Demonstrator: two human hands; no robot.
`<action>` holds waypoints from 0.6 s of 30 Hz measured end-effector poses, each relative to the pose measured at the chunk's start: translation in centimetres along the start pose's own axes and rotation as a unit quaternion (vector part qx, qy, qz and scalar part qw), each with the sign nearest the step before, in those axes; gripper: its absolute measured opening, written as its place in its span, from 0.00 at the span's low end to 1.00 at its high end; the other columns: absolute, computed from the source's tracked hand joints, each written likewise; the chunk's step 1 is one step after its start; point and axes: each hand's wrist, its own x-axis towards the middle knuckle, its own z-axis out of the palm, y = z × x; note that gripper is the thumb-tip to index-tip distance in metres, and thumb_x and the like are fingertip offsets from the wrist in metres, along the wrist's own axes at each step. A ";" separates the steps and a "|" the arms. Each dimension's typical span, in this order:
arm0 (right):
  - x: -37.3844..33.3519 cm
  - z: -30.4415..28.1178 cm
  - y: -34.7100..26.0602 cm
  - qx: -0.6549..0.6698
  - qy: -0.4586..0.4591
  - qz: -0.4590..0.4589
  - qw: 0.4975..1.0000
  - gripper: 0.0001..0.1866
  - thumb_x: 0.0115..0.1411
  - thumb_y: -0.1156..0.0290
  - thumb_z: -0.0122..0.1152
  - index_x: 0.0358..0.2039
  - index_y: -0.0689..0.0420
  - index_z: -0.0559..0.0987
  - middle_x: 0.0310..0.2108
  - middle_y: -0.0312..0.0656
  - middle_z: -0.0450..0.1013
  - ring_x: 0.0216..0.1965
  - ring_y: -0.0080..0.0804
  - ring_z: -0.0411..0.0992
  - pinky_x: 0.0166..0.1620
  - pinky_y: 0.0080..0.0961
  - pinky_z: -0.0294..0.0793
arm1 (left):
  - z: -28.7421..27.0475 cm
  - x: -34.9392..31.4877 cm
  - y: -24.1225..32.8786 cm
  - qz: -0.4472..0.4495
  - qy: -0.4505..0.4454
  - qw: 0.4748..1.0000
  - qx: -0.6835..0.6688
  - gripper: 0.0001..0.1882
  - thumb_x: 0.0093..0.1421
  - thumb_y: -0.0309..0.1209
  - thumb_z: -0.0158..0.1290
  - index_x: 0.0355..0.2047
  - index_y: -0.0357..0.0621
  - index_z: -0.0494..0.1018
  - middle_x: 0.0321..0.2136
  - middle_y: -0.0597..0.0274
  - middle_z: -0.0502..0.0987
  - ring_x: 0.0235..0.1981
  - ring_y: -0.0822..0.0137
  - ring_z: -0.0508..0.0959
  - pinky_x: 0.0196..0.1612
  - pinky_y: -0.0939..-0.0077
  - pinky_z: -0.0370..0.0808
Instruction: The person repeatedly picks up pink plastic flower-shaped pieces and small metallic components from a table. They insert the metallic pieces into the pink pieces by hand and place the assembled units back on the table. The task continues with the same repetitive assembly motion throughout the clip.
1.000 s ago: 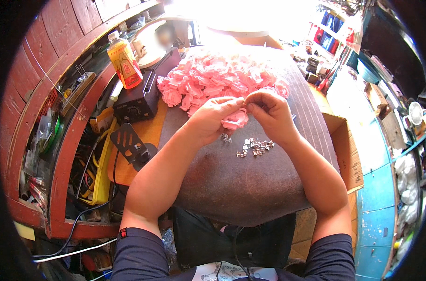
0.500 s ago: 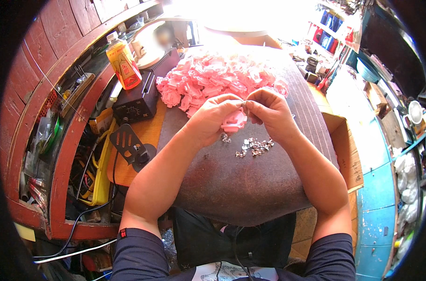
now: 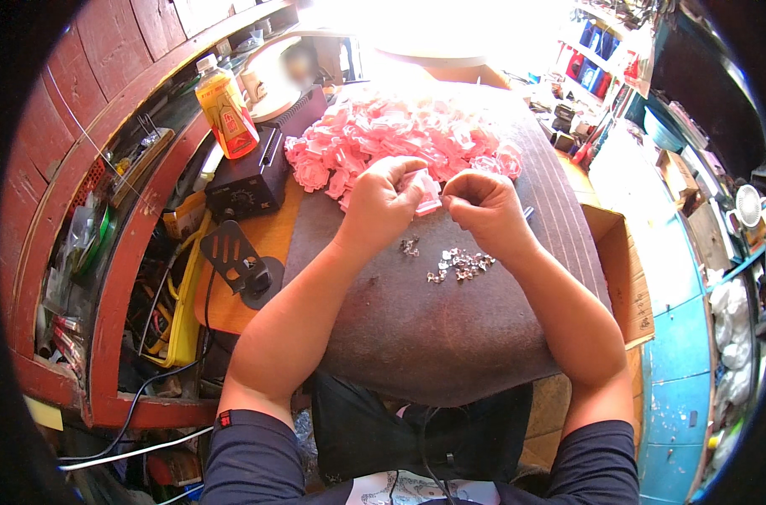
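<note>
My left hand is closed on a pink artificial rose, pinched between thumb and fingers over the dark padded work surface. Just to its right, the fingertips of my right hand are pressed together; whatever they hold, if anything, is too small to name. Behind both hands lies a heap of pink artificial roses. Nearer to me sits a scatter of small shiny metal pieces, with a smaller cluster of metal pieces left of it.
To the left stand a black box with a knob, an orange-labelled drink bottle and a black slotted stand. An open cardboard box is against the right side of the work surface. A yellow bin sits lower left.
My hands, which met at the fingertips, have drawn slightly apart. The rose, hanging below my left hand before, is now raised and turned beside its fingers.
</note>
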 end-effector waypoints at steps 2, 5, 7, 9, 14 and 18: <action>0.1 0.0 0.2 -0.014 0.002 0.002 1.000 0.01 0.57 0.79 0.61 0.29 0.60 0.79 0.26 0.26 0.73 0.29 0.10 0.66 0.32 0.13 0.66 | 0.0 -0.1 0.3 0.027 -0.010 0.999 0.028 0.15 0.62 0.25 0.52 0.48 0.32 0.75 0.37 0.62 0.79 0.38 0.75 0.77 0.42 0.79 0.75; 0.1 0.2 0.6 -0.040 0.016 -0.004 0.999 0.01 0.57 0.78 0.62 0.28 0.61 0.79 0.26 0.26 0.73 0.29 0.11 0.66 0.31 0.13 0.67 | 0.1 -0.3 0.7 0.043 -0.016 0.999 0.025 0.16 0.61 0.24 0.53 0.48 0.31 0.75 0.40 0.59 0.79 0.41 0.72 0.78 0.46 0.77 0.76; 0.1 0.3 0.6 -0.072 0.028 -0.011 0.997 0.02 0.56 0.78 0.62 0.27 0.62 0.79 0.25 0.27 0.73 0.29 0.10 0.66 0.31 0.14 0.67 | 0.0 -0.3 0.6 0.046 -0.022 0.998 0.034 0.16 0.60 0.24 0.53 0.48 0.31 0.75 0.42 0.57 0.78 0.43 0.71 0.78 0.48 0.77 0.75; 0.1 0.4 0.5 -0.116 0.039 -0.019 0.992 0.03 0.56 0.77 0.63 0.27 0.62 0.79 0.24 0.27 0.72 0.28 0.09 0.65 0.30 0.14 0.67 | 0.0 -0.3 0.7 0.055 -0.018 0.997 0.045 0.16 0.60 0.24 0.53 0.48 0.31 0.75 0.42 0.56 0.78 0.43 0.71 0.78 0.48 0.76 0.75; -0.1 0.6 0.2 -0.254 0.053 -0.082 0.962 0.05 0.54 0.74 0.63 0.27 0.61 0.78 0.22 0.38 0.74 0.25 0.24 0.71 0.30 0.23 0.70 | -0.1 -0.4 1.7 0.091 -0.014 0.992 0.090 0.15 0.59 0.25 0.55 0.46 0.32 0.76 0.40 0.52 0.79 0.41 0.67 0.79 0.47 0.74 0.75; 0.0 0.6 0.4 -0.332 0.055 -0.121 0.934 0.08 0.52 0.70 0.63 0.26 0.60 0.77 0.24 0.50 0.75 0.27 0.46 0.75 0.33 0.36 0.73 | -0.1 -0.5 2.0 0.118 -0.005 0.987 0.113 0.14 0.59 0.26 0.57 0.45 0.32 0.77 0.39 0.49 0.79 0.39 0.62 0.80 0.45 0.71 0.75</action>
